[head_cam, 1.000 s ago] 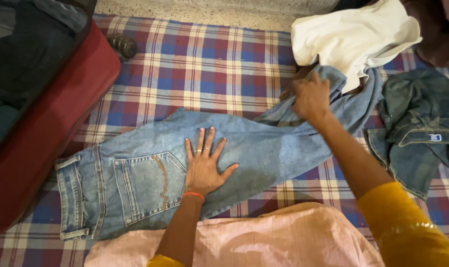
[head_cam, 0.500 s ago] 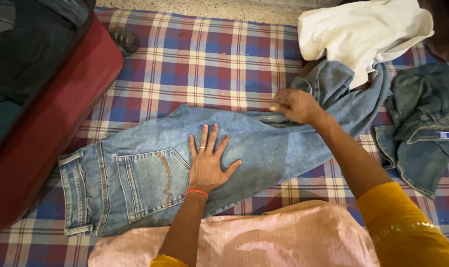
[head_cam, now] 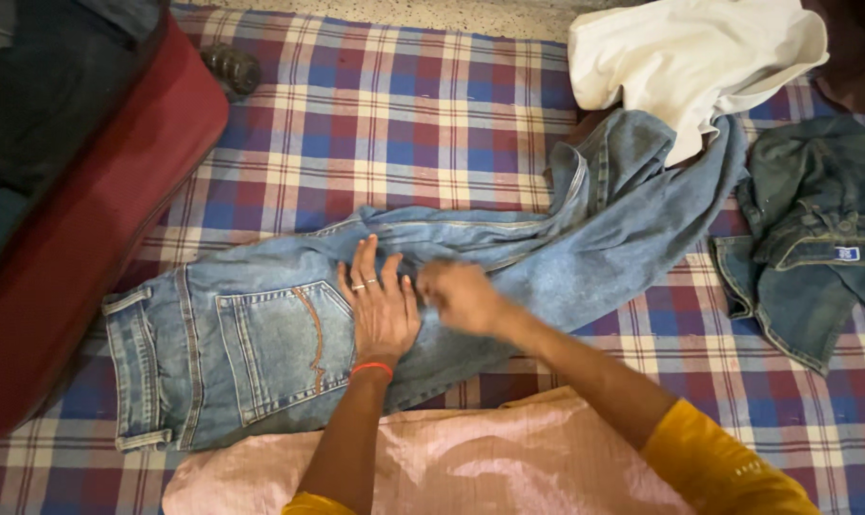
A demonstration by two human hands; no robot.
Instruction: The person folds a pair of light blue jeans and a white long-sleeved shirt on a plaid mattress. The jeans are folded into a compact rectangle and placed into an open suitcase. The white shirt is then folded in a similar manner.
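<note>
The jeans (head_cam: pixel 289 353) lie spread on a checked blanket (head_cam: pixel 404 114), directly under both hands. The left hand (head_cam: pixel 380 305) rests flat on the seat beside the back pocket, fingers spread wide, holding nothing. The right hand (head_cam: pixel 461 296) sits just right of it on the denim, blurred, so its grip cannot be told. The jeans run long left to right, waistband at the near left, legs trailing to the far right under a white cloth (head_cam: pixel 699 57). A darker denim garment (head_cam: pixel 814 238) lies right.

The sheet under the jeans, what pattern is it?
Sheet: blue, maroon and cream checks, clearest in the head view.
</note>
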